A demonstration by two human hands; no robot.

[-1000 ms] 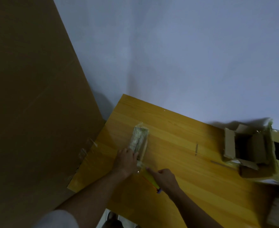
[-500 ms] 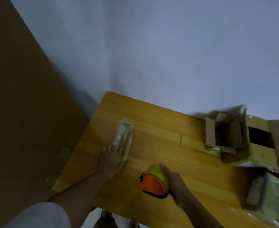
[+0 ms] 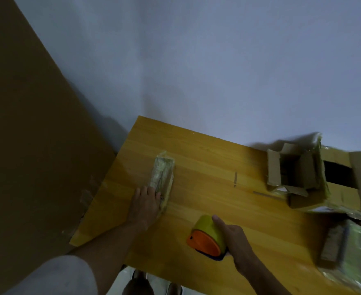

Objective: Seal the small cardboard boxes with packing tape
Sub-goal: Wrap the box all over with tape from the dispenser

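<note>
A small narrow cardboard box (image 3: 162, 175), wrapped in shiny tape, lies flat on the wooden table (image 3: 207, 158) near its left side. My left hand (image 3: 146, 204) rests on the box's near end with the fingers laid out straight. My right hand (image 3: 233, 239) grips a tape dispenser (image 3: 207, 236) with a yellow-green roll and an orange side, held just above the table's front part, well right of the box.
An open cardboard box (image 3: 292, 173) with raised flaps stands at the right, beside a larger carton (image 3: 345, 188). A tape-wrapped bundle (image 3: 345, 248) lies at the front right. A big brown board (image 3: 26, 145) leans along the left. The wall is behind.
My right hand lifted the tape dispenser away from the box's near end and carried it right, toward the table's front. My left hand stayed on the box.
</note>
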